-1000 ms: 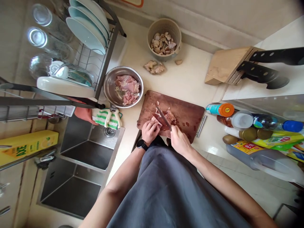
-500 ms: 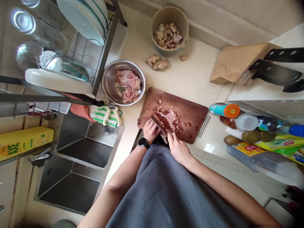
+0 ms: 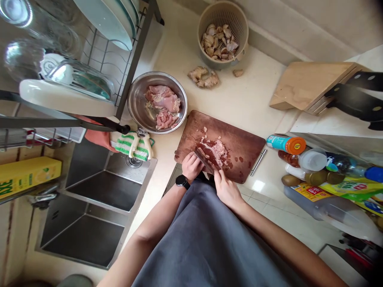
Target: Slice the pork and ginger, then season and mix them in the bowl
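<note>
A dark wooden cutting board (image 3: 239, 143) lies on the counter with cut raw meat (image 3: 217, 148) in its middle. My right hand (image 3: 226, 188) grips the handle of a knife (image 3: 204, 160), whose blade lies flat near the board's front left. My left hand (image 3: 191, 165), a black watch on its wrist, is curled against the blade at the board's near edge; what its fingers hold is hidden. A steel bowl (image 3: 137, 113) with more raw meat stands left of the board.
A beige basket (image 3: 223, 18) of ginger and loose ginger pieces (image 3: 203, 77) sit at the back. A knife block (image 3: 308, 85) is at right, bottles (image 3: 287, 143) below it. Dish rack (image 3: 89, 59) and double sink (image 3: 98, 207) fill the left.
The knife was upright cutting a second ago; it now lies flatter and closer to my left hand at the board's front left. The view has shifted slightly.
</note>
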Motion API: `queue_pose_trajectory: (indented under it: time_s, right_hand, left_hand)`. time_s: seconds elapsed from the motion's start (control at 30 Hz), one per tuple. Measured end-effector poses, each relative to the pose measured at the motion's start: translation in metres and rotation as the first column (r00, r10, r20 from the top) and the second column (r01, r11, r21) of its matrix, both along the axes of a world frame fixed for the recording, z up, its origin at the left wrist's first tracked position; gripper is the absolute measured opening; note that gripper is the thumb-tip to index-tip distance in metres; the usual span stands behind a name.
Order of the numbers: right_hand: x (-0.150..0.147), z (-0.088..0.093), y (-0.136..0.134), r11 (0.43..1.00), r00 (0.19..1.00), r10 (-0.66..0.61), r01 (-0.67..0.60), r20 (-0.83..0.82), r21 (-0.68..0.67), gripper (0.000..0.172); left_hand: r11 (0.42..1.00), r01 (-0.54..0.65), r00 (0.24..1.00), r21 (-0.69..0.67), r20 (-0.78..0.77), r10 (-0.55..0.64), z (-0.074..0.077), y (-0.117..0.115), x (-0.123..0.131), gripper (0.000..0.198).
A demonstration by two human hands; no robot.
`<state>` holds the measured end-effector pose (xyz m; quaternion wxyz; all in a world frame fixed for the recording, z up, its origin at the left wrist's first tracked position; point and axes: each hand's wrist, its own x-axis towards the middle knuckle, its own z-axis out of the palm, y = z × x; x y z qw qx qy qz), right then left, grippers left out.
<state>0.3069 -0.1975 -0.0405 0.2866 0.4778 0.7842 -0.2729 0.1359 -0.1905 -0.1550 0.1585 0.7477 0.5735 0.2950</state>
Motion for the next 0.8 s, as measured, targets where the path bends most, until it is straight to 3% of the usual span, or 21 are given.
queue_pose_trajectory:
  time_s: [0.23,0.5,0.67,0.8]
  right_hand:
    - [-0.042,-0.003,0.047,0.996,0.996,-0.041,0.046,-0.074,0.072,0.042]
    - [0.005,-0.002,0.001,0.993,0.998,-0.062,0.064,0.031,-0.099,0.043]
    - [-0.011,-0.009,0.039,0.99,0.983,-0.139,0.134,-0.121,-0.045,0.034]
    - [0.006,-0.01,0.052,0.963,0.946,-0.271,0.266,-0.179,-0.054,0.03]
  left_hand:
    - [0.999,0.007,1.0,0.048,0.025,-0.008,0.003,0.002,-0.002,0.018]
    - [0.999,-0.027,1.0,-0.035,0.014,0.027,0.0,0.0,0.0,0.006]
    - [0.999,-0.047,0.999,0.001,0.01,0.047,0.0,0.002,0.002,0.008]
    - [0.997,-0.069,0.998,0.043,0.012,0.069,0.004,0.004,0.004,0.016]
